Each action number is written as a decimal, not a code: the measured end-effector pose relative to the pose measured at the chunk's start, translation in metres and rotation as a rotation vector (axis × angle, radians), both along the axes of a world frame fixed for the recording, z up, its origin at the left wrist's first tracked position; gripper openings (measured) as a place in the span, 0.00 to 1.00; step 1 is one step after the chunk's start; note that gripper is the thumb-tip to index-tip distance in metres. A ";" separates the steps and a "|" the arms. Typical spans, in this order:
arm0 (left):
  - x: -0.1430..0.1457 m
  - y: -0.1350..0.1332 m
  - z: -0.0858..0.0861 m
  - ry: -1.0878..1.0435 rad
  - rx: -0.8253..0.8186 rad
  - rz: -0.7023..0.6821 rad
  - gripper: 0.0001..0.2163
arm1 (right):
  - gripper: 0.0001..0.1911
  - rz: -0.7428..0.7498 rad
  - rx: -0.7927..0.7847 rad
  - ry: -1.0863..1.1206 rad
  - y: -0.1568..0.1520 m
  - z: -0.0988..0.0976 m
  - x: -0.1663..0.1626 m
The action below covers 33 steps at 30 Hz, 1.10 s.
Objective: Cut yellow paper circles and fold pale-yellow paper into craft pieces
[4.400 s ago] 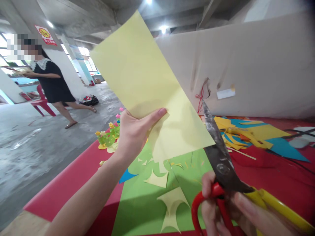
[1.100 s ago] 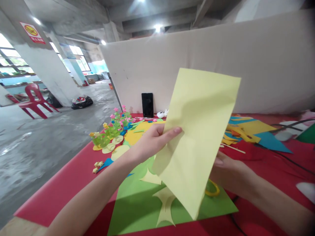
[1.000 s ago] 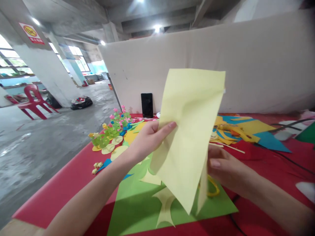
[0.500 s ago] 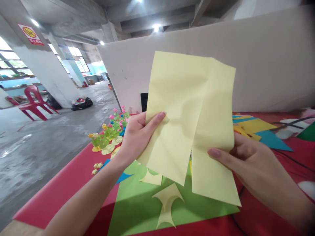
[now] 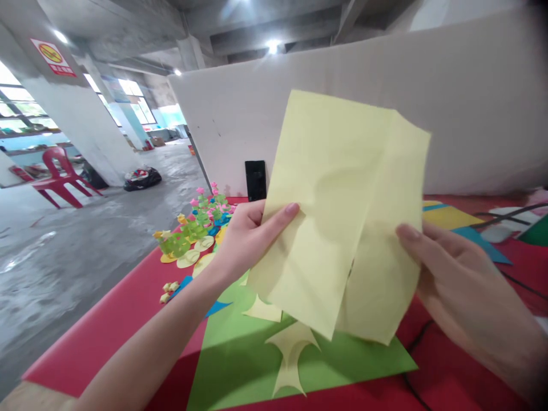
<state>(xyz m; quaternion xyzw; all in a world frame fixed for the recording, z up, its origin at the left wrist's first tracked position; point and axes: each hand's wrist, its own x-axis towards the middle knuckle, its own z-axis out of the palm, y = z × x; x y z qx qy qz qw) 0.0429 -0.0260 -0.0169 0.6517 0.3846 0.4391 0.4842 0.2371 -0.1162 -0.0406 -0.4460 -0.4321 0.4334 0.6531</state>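
A pale yellow sheet of paper (image 5: 325, 188) is held up in front of me, creased lengthwise and slit from its lower edge. My left hand (image 5: 252, 237) pinches its left side, thumb on the near face. At the right edge my right hand (image 5: 449, 262) grips the other part, thumb in front and fingers behind. Below lies a green sheet (image 5: 342, 365) bearing a curved yellow paper scrap (image 5: 293, 354) and a smaller yellow scrap (image 5: 263, 310).
Paper flowers (image 5: 188, 234) and yellow paper discs (image 5: 188, 259) stand at left, near small folded stars (image 5: 169, 291). A black phone (image 5: 256, 180) leans on the white partition (image 5: 483, 114). Coloured paper (image 5: 454, 218) and dark cables (image 5: 417, 342) lie at right on the red table.
The sheet has moved right and tilted, uncovering the phone. My right hand has shifted up and right along the edge; the sheet's right flap now bends inward, its slit narrower.
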 end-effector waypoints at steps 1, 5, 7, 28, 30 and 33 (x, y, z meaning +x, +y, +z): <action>0.000 0.000 -0.001 -0.027 -0.027 -0.046 0.09 | 0.08 -0.044 -0.001 -0.025 0.001 -0.001 0.001; 0.003 0.000 -0.003 -0.070 -0.121 -0.098 0.10 | 0.10 -0.136 0.029 -0.254 0.000 -0.003 0.002; 0.006 0.001 -0.003 -0.035 -0.158 -0.048 0.13 | 0.08 -0.181 0.047 -0.352 -0.001 -0.002 0.001; 0.001 0.001 0.002 0.067 -0.156 -0.082 0.14 | 0.10 -0.204 0.086 -0.487 -0.002 0.009 0.013; 0.001 0.001 0.000 0.081 -0.178 -0.127 0.13 | 0.07 -0.249 0.108 -0.413 -0.001 0.006 0.015; 0.002 0.001 0.000 0.054 -0.166 -0.194 0.12 | 0.10 -0.318 0.090 -0.452 0.001 0.003 0.017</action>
